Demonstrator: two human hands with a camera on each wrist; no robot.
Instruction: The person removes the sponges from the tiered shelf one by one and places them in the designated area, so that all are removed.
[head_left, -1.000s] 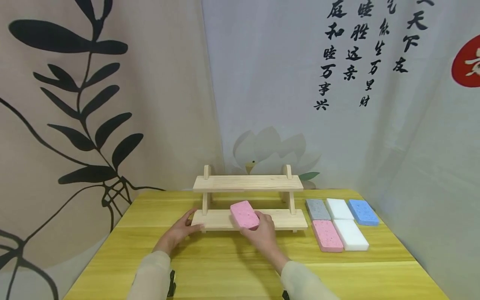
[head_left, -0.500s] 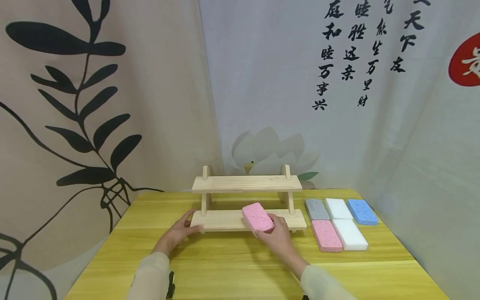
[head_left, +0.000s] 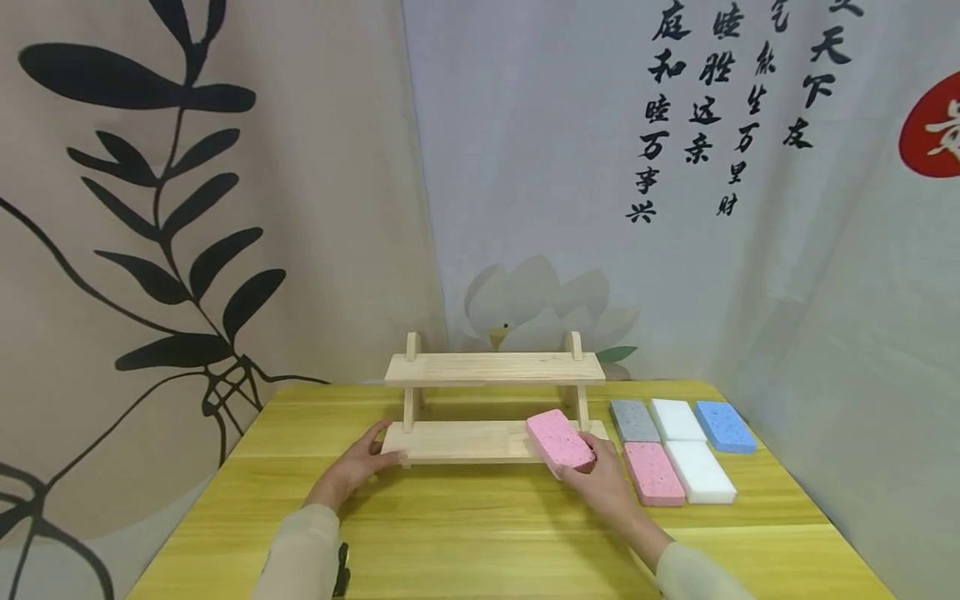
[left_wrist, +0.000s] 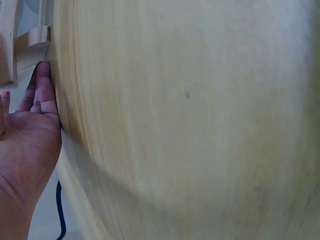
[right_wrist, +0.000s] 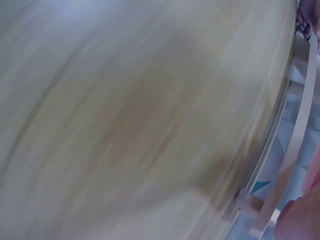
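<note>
A light wooden two-tier rack (head_left: 457, 442) stands on the table. My left hand (head_left: 358, 467) holds the left end of its lower board, thumb along the front edge and fingers around the end. In the left wrist view the left hand (left_wrist: 30, 135) shows its palm, fingers reaching low beside the rack's foot. My right hand (head_left: 603, 479) pinches a pink sponge (head_left: 558, 440), tilted, over the right part of the lower board. Only part of the right hand (right_wrist: 302, 217) shows at the lower right of the right wrist view, by a sliver of pink sponge (right_wrist: 313, 172).
On the right of the yellow wooden table (head_left: 480, 533) lie a grey sponge (head_left: 634, 420), another pink sponge (head_left: 655, 473), two white sponges (head_left: 700, 472) and a blue sponge (head_left: 726, 427). A printed cloth (head_left: 345, 208) hangs behind the table.
My right hand has moved to the right with the pink sponge, from the middle of the lower board to its right part. The left hand stays at the rack's left end.
</note>
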